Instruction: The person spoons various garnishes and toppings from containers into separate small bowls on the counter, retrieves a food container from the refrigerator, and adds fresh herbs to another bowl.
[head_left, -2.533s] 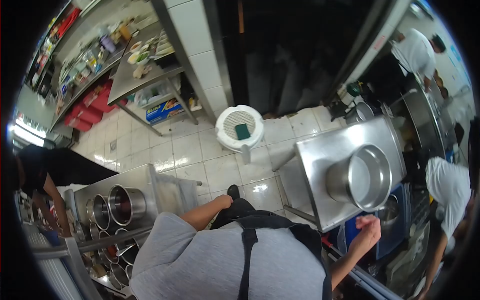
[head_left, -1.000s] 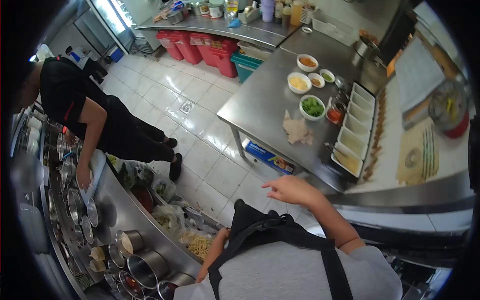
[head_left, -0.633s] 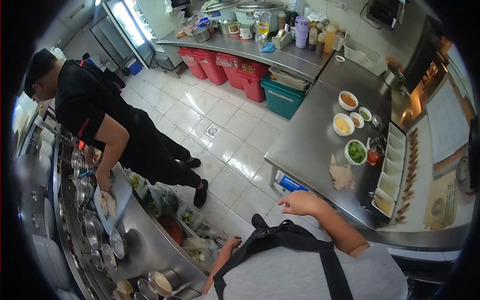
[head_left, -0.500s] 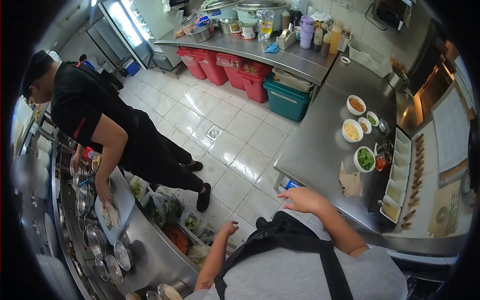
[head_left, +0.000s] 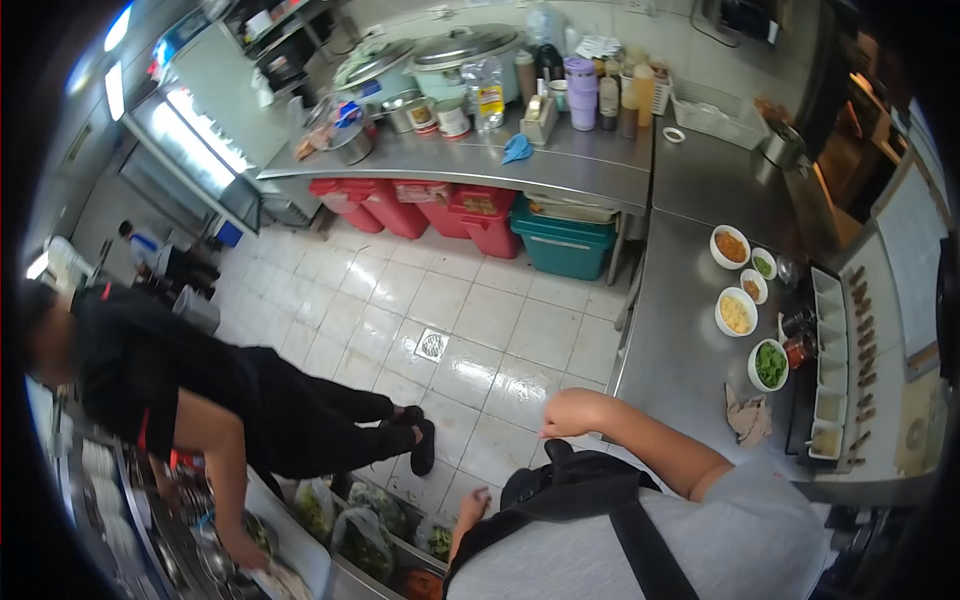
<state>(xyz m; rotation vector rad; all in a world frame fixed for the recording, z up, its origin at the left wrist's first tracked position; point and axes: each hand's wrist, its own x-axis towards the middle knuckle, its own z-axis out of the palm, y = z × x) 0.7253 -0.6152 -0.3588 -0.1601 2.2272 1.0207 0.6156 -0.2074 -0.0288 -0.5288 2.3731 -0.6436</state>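
My right hand (head_left: 575, 412) is in front of my body above the floor, left of the steel counter's edge. Its fingers are curled in, and I see nothing in them. Lower and to the left, my left hand (head_left: 474, 505) hangs beside my dark apron (head_left: 570, 490), fingers loosely bent and slightly apart, with no object visible in it. Neither hand touches a thing. On the steel counter (head_left: 670, 370) to the right lie a crumpled beige cloth (head_left: 748, 415), a bowl of chopped greens (head_left: 769, 364), a bowl of yellow food (head_left: 735, 312) and a bowl of orange-brown food (head_left: 730, 247).
A person in black (head_left: 190, 380) bends over a prep station at left, a hand (head_left: 245, 548) near a white board (head_left: 300, 540). Bagged greens (head_left: 362, 540) stand between us. Red bins (head_left: 395, 210) and a teal bin (head_left: 562, 240) sit under the back counter (head_left: 590, 165).
My view has turned and shifted, bringing more of the back counter into sight. My right hand's spread fingers have curled in. The other person's hand has moved down along the board.
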